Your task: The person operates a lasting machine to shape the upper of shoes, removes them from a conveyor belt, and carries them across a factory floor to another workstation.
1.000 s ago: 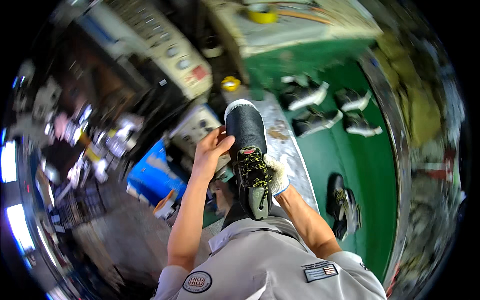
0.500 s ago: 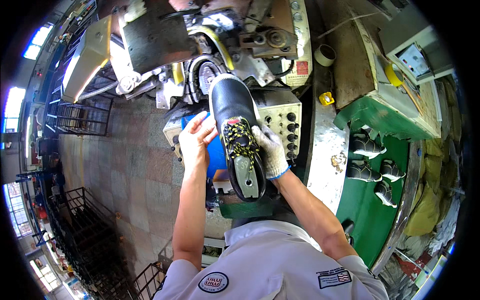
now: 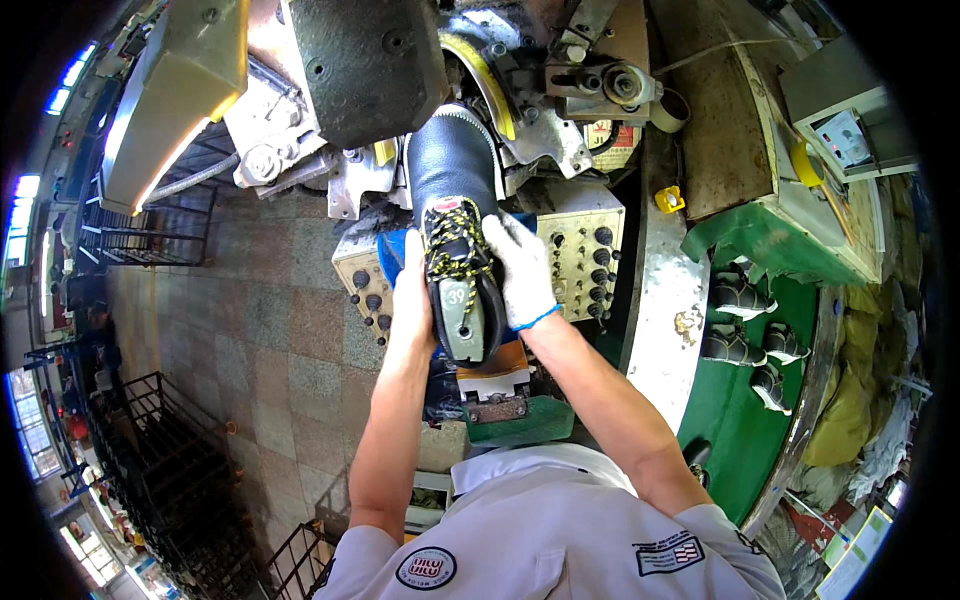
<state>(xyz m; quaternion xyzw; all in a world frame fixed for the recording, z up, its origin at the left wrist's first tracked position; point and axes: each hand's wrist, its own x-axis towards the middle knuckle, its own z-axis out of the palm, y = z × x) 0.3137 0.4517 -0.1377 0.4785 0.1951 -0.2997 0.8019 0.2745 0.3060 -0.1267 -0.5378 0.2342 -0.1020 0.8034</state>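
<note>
A black leather shoe with black-and-yellow laces points away from me, its toe in among the metal jaws of a machine. A grey-green shoe last fills its opening. My bare left hand holds the shoe's left side, with most of the fingers hidden underneath. Against the right side, near the laces, my right hand grips it in a white knitted glove with a blue cuff. Above the toe hangs a dark metal block, not visibly touching the shoe.
Control boxes with black knobs flank the shoe. On the right, several black shoes lie on a green surface beside a worn metal ledge. A yellow tape measure rests on that ledge. Black wire racks stand at left.
The shoe has moved forward into the machine's jaws and turned straighter. My left hand has closed from loosely open onto its side. My right hand has moved forward with it.
</note>
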